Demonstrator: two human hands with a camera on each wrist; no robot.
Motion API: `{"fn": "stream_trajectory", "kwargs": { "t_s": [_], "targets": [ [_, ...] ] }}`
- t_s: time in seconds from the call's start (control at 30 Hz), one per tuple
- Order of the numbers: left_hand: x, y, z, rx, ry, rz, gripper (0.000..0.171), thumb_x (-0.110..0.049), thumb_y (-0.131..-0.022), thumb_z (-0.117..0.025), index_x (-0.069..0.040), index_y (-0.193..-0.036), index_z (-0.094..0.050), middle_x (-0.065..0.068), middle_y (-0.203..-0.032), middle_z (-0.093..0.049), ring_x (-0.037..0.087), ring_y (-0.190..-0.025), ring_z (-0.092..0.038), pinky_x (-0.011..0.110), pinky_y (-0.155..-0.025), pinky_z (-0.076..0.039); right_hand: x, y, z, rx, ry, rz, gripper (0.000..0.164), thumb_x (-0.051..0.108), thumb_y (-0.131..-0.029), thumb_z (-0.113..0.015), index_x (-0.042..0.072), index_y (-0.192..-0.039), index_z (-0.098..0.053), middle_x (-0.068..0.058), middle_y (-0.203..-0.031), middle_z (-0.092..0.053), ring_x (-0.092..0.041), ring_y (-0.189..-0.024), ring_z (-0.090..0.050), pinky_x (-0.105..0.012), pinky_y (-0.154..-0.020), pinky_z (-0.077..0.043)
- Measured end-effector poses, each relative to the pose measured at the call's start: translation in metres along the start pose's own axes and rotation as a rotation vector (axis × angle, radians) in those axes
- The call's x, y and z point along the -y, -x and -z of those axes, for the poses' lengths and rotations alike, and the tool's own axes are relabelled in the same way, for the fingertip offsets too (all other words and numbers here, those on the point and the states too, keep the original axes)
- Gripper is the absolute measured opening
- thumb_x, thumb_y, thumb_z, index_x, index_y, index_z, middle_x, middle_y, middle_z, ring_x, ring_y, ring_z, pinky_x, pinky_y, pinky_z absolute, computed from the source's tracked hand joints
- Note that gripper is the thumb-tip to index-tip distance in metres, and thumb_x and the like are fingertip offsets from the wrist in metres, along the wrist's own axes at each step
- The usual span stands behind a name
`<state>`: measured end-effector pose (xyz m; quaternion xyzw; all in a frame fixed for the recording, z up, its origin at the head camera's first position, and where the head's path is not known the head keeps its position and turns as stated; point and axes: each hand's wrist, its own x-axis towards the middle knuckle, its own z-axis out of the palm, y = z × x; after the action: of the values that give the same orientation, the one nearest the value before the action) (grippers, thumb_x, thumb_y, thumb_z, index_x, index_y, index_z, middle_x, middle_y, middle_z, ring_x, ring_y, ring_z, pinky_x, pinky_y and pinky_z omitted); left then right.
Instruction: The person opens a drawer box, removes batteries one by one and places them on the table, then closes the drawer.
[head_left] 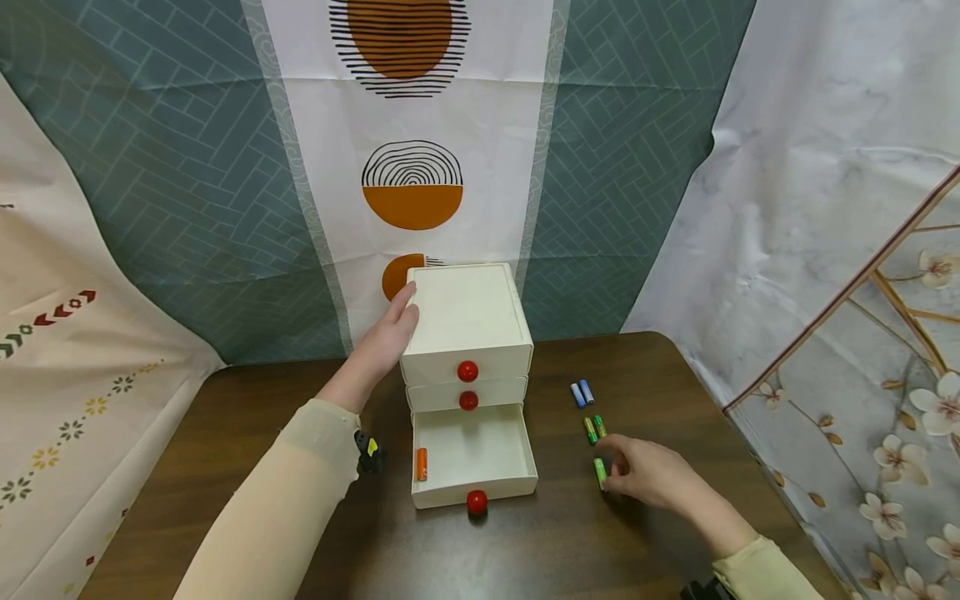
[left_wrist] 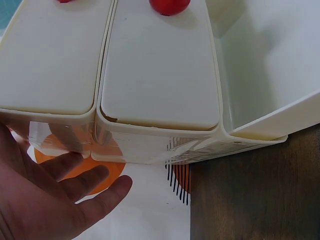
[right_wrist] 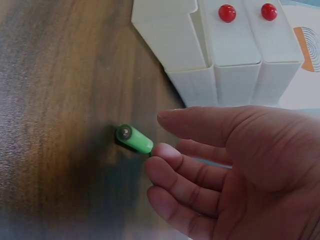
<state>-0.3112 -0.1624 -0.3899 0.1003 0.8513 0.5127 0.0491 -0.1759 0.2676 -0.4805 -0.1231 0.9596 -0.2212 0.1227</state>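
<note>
A white desktop drawer box (head_left: 468, 310) with red ball knobs stands on the table, its bottom drawer (head_left: 483, 446) pulled out. In that drawer lies an orange battery (head_left: 422, 464), against the left wall. My left hand (head_left: 384, 342) is at the box's upper left side, fingers extended; in the left wrist view they are spread beside the side wall. My right hand (head_left: 648, 471) hovers by a light green battery (right_wrist: 135, 138) lying on the table. Its thumb and fingers are loosely bent and apart, with nothing pinched between them.
Behind the light green battery lie two green-and-yellow batteries (head_left: 590, 430), and farther back two blue-and-white batteries (head_left: 587, 392). Patterned cloth (head_left: 637, 183) hangs behind the brown table (head_left: 262, 417) and on both sides. A red knob (head_left: 477, 502) juts from the open drawer's front.
</note>
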Motion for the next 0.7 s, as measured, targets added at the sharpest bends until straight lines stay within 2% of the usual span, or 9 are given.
{"fn": "stream_trajectory", "kwargs": {
  "t_s": [0.43,0.7],
  "targets": [
    [0.001,-0.001,0.000,-0.005,-0.012,0.007,0.068,-0.053,-0.119,-0.028,-0.036,-0.179,-0.003,-0.002,-0.186,-0.003,0.031,-0.170,-0.006,0.064,-0.133,-0.007,0.008,0.002,0.013,-0.024,-0.023,0.021,0.056,0.019,-0.095,-0.087,0.005,-0.145,-0.067,0.014,-0.087,-0.064,-0.009,-0.070,-0.056,-0.036,-0.064,-0.046],
    [0.000,0.000,0.000,-0.006,-0.012,0.000,0.067,-0.052,-0.119,-0.028,-0.035,-0.180,-0.004,-0.002,-0.186,-0.003,0.031,-0.170,-0.005,0.064,-0.133,-0.007,0.014,0.005,0.017,-0.066,-0.028,0.067,0.054,0.023,-0.096,-0.087,0.007,-0.143,-0.069,0.017,-0.090,-0.066,-0.005,-0.073,-0.057,-0.035,-0.065,-0.047]
  ]
}}
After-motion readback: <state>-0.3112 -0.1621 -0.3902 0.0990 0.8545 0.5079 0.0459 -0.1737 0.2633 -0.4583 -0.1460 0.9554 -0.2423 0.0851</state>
